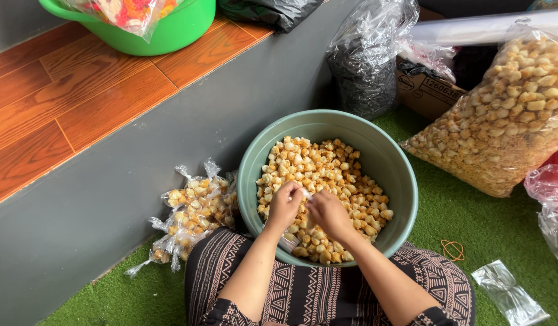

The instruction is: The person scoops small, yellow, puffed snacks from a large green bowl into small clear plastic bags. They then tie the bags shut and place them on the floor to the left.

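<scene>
1. The person sits on the green turf floor (472, 223) with a grey-green bowl (400, 175) between the knees, filled with small golden, cube-like snack pieces (327, 175).
2. Both hands meet over the near half of the bowl. The left hand (285, 205) and the right hand (328, 212) are nearly touching, each about as close to the work as the other.
3. Between them is a small clear plastic bag (289, 241); its mouth is pinched up at the fingertips and its body hangs down below the left wrist, so its long axis runs roughly up and down, toward the person.
4. The fingers of both hands are curled together, seemingly clamped on the bag's top edge; how firmly, I cannot tell.
5. By the left knee, against the grey step (140, 157), lies a heap of small filled packets (191, 214).
6. At the far right leans a big clear sack (508, 115) of the same snack.
7. Near the right knee lie rubber bands (453, 249) and a flat empty bag (509, 294).
8. A green basin (182, 27) sits on the wooden ledge's far edge.
</scene>
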